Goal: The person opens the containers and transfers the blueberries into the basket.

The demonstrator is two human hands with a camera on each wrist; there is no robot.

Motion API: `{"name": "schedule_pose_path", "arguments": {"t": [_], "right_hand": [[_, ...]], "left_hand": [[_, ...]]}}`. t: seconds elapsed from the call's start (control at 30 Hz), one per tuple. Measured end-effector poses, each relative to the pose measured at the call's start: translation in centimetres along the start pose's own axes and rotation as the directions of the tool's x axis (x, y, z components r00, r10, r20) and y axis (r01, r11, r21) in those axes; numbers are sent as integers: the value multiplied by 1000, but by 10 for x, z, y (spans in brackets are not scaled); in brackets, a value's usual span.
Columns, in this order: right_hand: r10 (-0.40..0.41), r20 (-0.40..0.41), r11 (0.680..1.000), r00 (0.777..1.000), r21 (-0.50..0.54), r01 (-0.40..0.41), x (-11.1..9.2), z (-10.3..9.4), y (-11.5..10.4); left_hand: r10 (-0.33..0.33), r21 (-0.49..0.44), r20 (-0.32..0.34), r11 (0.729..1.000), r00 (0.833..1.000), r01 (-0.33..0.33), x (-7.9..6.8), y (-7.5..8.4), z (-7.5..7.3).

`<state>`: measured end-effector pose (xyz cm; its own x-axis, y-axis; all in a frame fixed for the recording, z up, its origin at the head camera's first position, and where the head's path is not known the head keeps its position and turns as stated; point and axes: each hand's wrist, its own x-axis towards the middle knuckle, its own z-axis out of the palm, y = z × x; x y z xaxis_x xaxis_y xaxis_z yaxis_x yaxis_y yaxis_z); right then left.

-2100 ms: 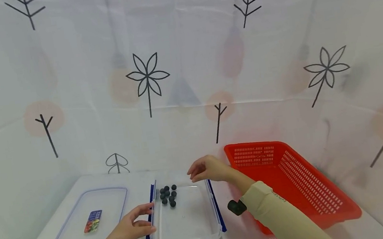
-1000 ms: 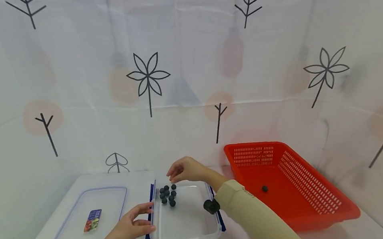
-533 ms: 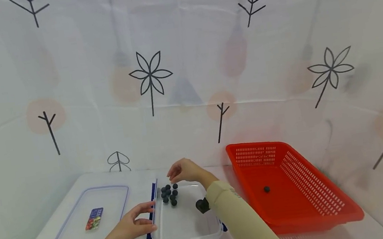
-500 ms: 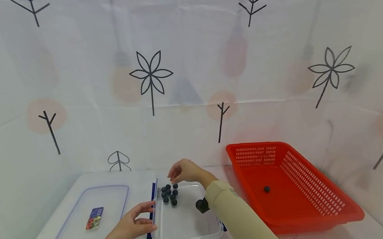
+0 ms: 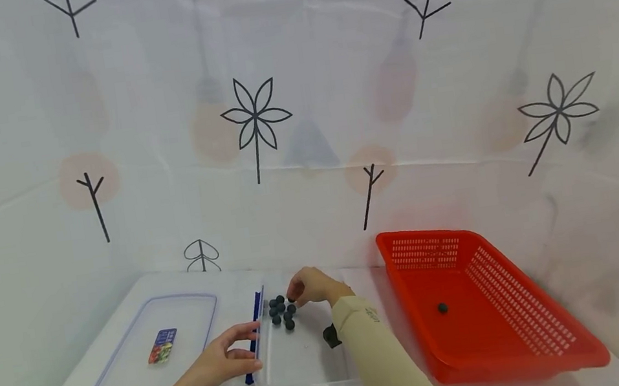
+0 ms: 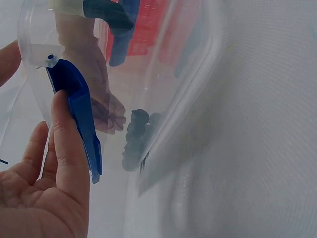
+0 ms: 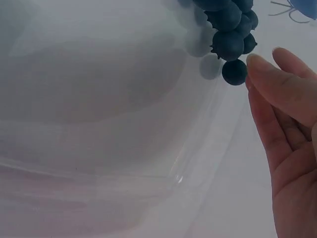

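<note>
Several dark blueberries point(image 5: 281, 309) are clustered at the far left of a clear plastic storage box point(image 5: 302, 357). My right hand point(image 5: 313, 287) reaches in from above, thumb and forefinger at the blueberry point(image 7: 234, 72) on the cluster's edge. The fingertips meet its side and seem to pinch it; it stays level with its neighbours. My left hand point(image 5: 225, 357) rests against the box's left side with fingers loosely extended. In the left wrist view, one finger lies along the blue side latch point(image 6: 84, 109). The palm side shows, holding nothing loose.
A red slotted basket point(image 5: 436, 352) stands to the right with one blueberry point(image 5: 443, 308) inside. Left of the box lies a clear blue-rimmed lid point(image 5: 128, 373) with a printed label point(image 5: 162, 346). A patterned sheet point(image 5: 311, 206) hangs behind the white table.
A blueberry has appeared in the red basket. My right hand has moved left from near the basket and down to the blueberries. The left hand keeps its place at the box; the view has shifted slightly.
</note>
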<state>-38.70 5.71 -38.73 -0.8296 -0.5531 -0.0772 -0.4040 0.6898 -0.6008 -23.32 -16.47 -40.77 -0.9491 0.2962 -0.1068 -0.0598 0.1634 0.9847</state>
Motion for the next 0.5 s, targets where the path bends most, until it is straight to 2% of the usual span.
{"name": "schedule_pose_path", "arguments": {"t": [0.23, 0.5], "right_hand": [[16, 66, 990, 998, -138, -7, 2, 3, -1], [28, 112, 981, 993, -191, -6, 4, 6, -1]], "left_hand": [[36, -24, 35, 999, 999, -35, 1, -2, -2], [43, -26, 38, 999, 998, -42, 1, -2, -2]]}}
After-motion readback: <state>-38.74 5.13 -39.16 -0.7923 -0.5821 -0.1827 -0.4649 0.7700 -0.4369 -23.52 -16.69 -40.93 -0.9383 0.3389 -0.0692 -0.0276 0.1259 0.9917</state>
